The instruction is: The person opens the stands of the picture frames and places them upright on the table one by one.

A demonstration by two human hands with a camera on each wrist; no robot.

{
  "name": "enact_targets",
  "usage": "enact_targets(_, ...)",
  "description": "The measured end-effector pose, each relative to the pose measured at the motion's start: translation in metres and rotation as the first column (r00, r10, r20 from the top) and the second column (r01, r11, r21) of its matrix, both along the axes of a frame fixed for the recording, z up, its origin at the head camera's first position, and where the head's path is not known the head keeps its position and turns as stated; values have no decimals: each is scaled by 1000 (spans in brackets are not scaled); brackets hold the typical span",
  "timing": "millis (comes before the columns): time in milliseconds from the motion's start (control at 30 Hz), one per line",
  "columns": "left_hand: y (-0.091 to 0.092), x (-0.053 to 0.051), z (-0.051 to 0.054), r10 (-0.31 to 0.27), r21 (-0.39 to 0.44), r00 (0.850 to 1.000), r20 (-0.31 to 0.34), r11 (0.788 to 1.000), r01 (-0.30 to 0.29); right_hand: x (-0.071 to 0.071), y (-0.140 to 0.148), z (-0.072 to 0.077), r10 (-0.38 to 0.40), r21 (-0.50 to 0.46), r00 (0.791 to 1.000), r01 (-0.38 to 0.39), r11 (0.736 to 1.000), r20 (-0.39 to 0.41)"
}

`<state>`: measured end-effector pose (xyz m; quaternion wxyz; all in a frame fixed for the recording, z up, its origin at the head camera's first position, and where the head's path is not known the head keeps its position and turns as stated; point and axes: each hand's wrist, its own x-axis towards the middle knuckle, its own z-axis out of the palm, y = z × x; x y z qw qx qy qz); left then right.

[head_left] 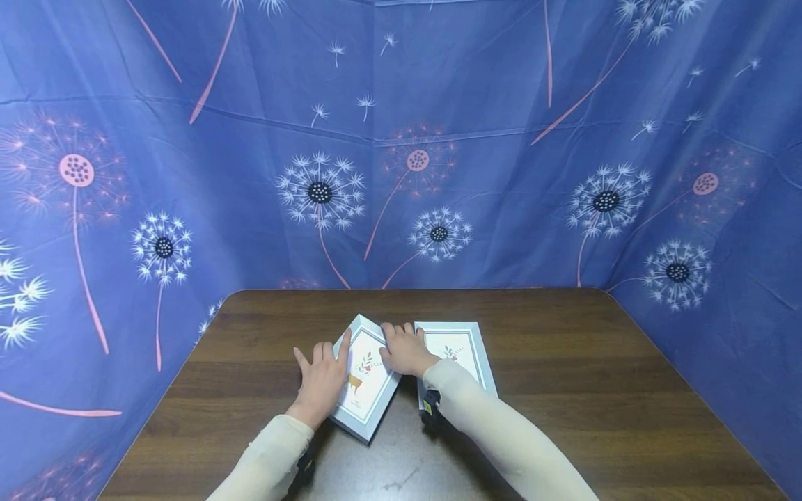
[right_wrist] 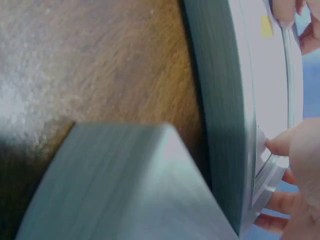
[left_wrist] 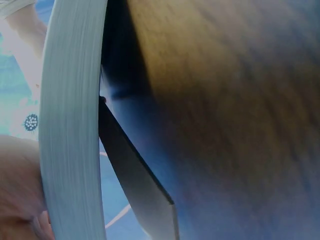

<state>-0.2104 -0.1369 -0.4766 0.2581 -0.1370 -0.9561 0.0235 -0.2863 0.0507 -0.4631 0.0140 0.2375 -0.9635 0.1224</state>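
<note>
A picture frame (head_left: pixel 370 417) with a pale blue-grey border stands turned at an angle, its white sheet printed with a sprig and a tan animal. My left hand (head_left: pixel 322 383) grips its left edge. My right hand (head_left: pixel 410 353) holds the upper right edge, thumb on the front and fingers behind in the right wrist view. From the frame's back a dark support leg (left_wrist: pixel 137 175) slants away in the left wrist view. Beside it, to the right, is a second, similar picture frame (head_left: pixel 485 362), partly covered by my right hand and forearm.
Both frames are on a brown wooden table (head_left: pixel 564 403). Behind the table hangs a blue cloth (head_left: pixel 501 174) with dandelion prints. The second frame's corner (right_wrist: pixel 125 170) comes close to the held frame in the right wrist view.
</note>
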Motion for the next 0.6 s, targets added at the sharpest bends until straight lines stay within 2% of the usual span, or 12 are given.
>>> enact_targets(133, -1, 0, 3, -12, -7, 999, -33, 1000, 12, 0, -2, -1, -25, -34, 999, 23, 999, -41)
enact_targets(267, -2, 1, 3, -7, -28, 1000, 14, 1000, 8, 3, -1, -3, -27, -34, 998, 25, 999, -61)
enact_targets(367, -4, 1, 1, -7, -37, 1000, 30, 999, 8, 5, 0, -5, -14, -12, 993, 13, 1000, -117)
enact_targets(533, -5, -2, -1, -14, -15, 1000, -14, 1000, 14, 3, 0, -5, -1, 8, 970, 3, 1000, -243)
enact_targets(600, -5, -3, -2, -6, 1, 1000, -3, 1000, 6, 2, 1, -3, 10, 22, 961, -4, 1000, -276)
